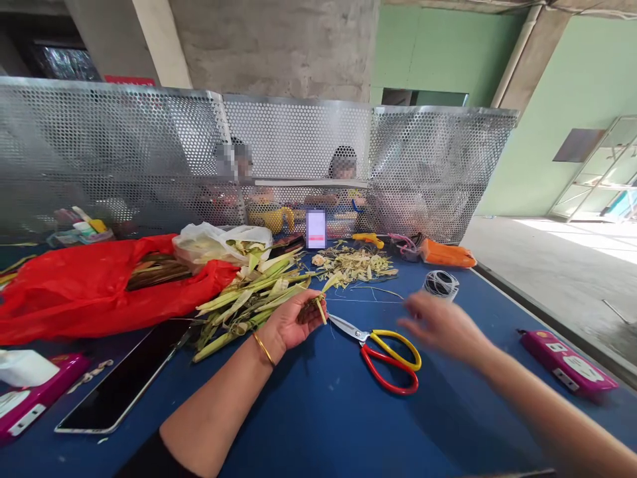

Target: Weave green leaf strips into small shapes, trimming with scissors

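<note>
My left hand, with a gold bangle at the wrist, is closed around a small pale green plant strip, perhaps a piece of dried leaf. Smeared by motion, my right hand hovers beside a spool of grey-white thread; its grip is too blurred to make out. A thin pale thread runs across the table between the two hands. Scissors with one yellow and one red handle lie between them, blades toward my left hand. Long leaf strips are piled left of that hand.
Leaf scraps lie before a lit phone. A red plastic bag and a dark tablet-like device are at left. Purple boxes sit near both sides. Behind a perforated metal screen are two people.
</note>
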`<state>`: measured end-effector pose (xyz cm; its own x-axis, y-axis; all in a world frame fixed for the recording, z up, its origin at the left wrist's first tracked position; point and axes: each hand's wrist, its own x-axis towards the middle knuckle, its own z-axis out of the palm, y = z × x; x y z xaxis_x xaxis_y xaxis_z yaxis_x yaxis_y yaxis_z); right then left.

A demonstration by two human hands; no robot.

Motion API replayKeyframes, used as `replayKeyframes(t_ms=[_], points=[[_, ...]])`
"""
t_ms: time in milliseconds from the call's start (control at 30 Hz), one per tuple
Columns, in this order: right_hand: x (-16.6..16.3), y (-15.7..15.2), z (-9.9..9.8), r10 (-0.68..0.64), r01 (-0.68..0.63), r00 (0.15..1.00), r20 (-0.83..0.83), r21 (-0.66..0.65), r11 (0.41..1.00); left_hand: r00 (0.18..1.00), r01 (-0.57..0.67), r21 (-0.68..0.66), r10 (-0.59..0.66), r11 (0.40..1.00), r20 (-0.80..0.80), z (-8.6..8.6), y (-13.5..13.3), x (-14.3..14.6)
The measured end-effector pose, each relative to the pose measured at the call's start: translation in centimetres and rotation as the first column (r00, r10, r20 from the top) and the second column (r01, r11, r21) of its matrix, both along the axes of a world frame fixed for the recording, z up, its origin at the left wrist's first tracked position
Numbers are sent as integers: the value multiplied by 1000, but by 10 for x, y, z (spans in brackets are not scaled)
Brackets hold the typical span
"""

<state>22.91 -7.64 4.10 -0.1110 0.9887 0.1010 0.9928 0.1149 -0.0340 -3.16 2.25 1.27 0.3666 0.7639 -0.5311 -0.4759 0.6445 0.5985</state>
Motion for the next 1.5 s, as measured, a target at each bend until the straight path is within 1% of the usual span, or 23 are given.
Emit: replayKeyframes(t_ms=[33, 67, 133, 200, 300, 367, 400, 433, 467, 533, 567, 667, 733, 767, 833, 967, 1100, 1167, 1233, 1300, 1367, 1433, 1500], points=[[-13, -10, -9, 82, -85, 996, -43, -74, 994, 1000, -2, 2, 2, 1000, 1, 0, 0, 0], [-25, -18, -18, 148, -154, 987, -66, -103, 983, 1000, -1, 4, 1, 1000, 1, 0, 0, 0], [-43, -28, -34, 157, -163, 985, -73, -75, 984, 1000, 4, 10, -4, 1000, 2, -1, -1, 0], [-50, -32, -40, 112, -116, 993, -44, -110, 987, 1000, 14, 17, -14, 1000, 2, -2, -2, 1], [-45, -34, -34, 0, -7, 999, -36, -205, 979, 1000, 28, 30, -28, 999, -1, -2, -4, 1], [-35, -38, -25, -99, 51, 982, -159, -284, 957, 999, 35, 37, -34, 999, -4, -2, -4, 1], [-29, -40, -21, -161, 60, 950, -269, -349, 935, 999, 37, 40, -37, 999, -4, -2, -3, 0], [-23, -43, -18, -238, 54, 892, -385, -431, 901, 999, 40, 41, -40, 998, -3, -3, -3, 0], [-17, -47, -16, -335, 28, 804, -491, -531, 847, 999, 43, 41, -43, 998, -2, -3, -2, 0], [-7, -55, -14, -523, -41, 585, -620, -667, 744, 999, 47, 41, -47, 998, 2, -3, -1, 0], [-4, -59, -14, -585, -77, 465, -665, -689, 721, 999, 50, 40, -50, 998, 5, -3, -1, 1], [-3, -70, -16, -660, -177, 138, -739, -674, 717, 998, 60, 41, -60, 997, 10, -3, -2, 1], [-8, -75, -16, -667, -249, -22, -745, -642, 725, 998, 66, 43, -66, 997, 7, -3, -4, 2], [-11, -76, -15, -659, -277, -79, -748, -618, 735, 998, 69, 44, -69, 997, 3, -3, -5, 2], [-18, -77, -12, -630, -314, -152, -762, -567, 761, 997, 78, 46, -78, 996, -5, -2, -7, 3], [-29, -67, -11, -623, -331, -182, -761, -549, 767, 995, 95, 56, -94, 994, -15, -1, -10, 4], [-35, -50, -21, -602, -324, -244, -760, -521, 789, 993, 121, 64, -120, 991, -17, 0, -14, 5], [-38, -42, -25, -579, -329, -225, -783, -498, 802, 990, 139, 67, -138, 988, -20, 0, -15, 6], [-39, -35, -28, -519, -293, -110, -847, -472, 832, 988, 156, 69, -155, 985, -28, 0, -15, 6], [-38, -30, -30, -442, -218, 89, -893, -451, 866, 986, 164, 73, -161, 984, -37, 1, -15, 6], [-33, -25, -29, -402, -114, 303, -864, -452, 885, 986, 161, 79, -158, 984, -45, 1, -14, 6], [-26, -22, -28, -384, 25, 520, -763, -436, 900, 988, 151, 86, -147, 985, -51, 2, -12, 4], [-18, -21, -27, -342, 157, 757, -557, -353, 923, 988, 149, 97, -144, 984, -62, 4, -11, 3]])
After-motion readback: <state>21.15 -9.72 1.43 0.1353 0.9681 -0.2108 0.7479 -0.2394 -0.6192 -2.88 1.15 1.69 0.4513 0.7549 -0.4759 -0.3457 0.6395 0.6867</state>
